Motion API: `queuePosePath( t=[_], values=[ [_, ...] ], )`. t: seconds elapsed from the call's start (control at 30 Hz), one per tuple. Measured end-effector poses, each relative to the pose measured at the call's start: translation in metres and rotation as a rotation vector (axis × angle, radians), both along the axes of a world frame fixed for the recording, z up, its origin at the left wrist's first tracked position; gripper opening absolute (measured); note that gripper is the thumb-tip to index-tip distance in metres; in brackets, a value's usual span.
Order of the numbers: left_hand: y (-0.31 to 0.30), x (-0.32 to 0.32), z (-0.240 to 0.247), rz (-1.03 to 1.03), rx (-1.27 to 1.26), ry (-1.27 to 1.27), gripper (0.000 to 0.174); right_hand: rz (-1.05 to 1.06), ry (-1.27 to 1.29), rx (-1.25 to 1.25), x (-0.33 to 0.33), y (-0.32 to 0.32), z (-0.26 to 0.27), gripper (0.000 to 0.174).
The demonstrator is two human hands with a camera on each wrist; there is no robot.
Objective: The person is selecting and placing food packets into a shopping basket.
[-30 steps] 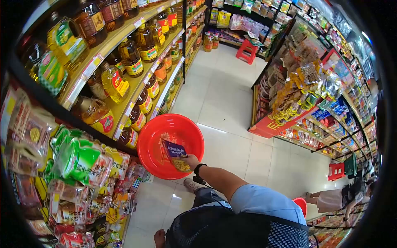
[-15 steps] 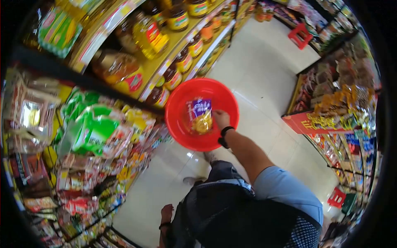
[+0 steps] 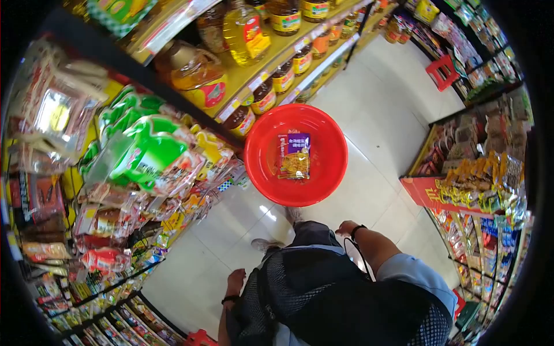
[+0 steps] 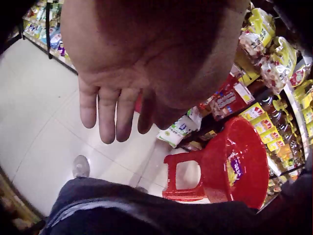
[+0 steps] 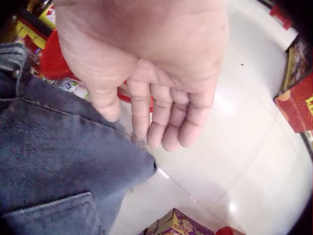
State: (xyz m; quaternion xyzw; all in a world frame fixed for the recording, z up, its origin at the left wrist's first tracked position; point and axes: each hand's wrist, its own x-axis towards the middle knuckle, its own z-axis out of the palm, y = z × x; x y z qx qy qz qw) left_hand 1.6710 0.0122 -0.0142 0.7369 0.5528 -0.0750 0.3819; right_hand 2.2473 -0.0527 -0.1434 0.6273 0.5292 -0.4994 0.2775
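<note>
1. Seen from the head: in a red basin (image 3: 332,173), a purple-and-yellow packet (image 3: 298,155); just beside, an oil shelf (image 3: 276,48) lined with bottles (image 3: 247,34); around, pale floor tiles (image 3: 378,118) and stocked aisles. Well apart from the packet, nearer right hand (image 3: 347,229) than left hand (image 3: 235,281).
2. Seen from the left wrist: packet inside the basin, red stool (image 4: 170,182) against the outer side; left hand empty, fingers extended, clear of both.
3. Seen from the right wrist: right hand empty, fingers loosely bent near dark trousers (image 5: 63,147); packet out of sight.
</note>
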Motion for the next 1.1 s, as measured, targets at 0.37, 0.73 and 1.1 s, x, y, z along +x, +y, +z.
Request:
queuePosePath(
  t=[0.37,0.73,1.1],
  values=[
    [0.048,0.041,0.038,0.538,-0.001,-0.126,0.033,-1.007,0.777,-0.100,-0.037,0.213,-0.030,0.016],
    [-0.113,-0.075,-0.043,0.501,-0.085,0.108,0.046,-0.475,0.791,-0.283,-0.044,0.196,-0.080,0.025],
    [-0.170,-0.155,-0.035,0.970,-0.260,-0.018,0.044,0.130,0.500,0.236,-0.181,0.126,0.076,0.032]
  ],
)
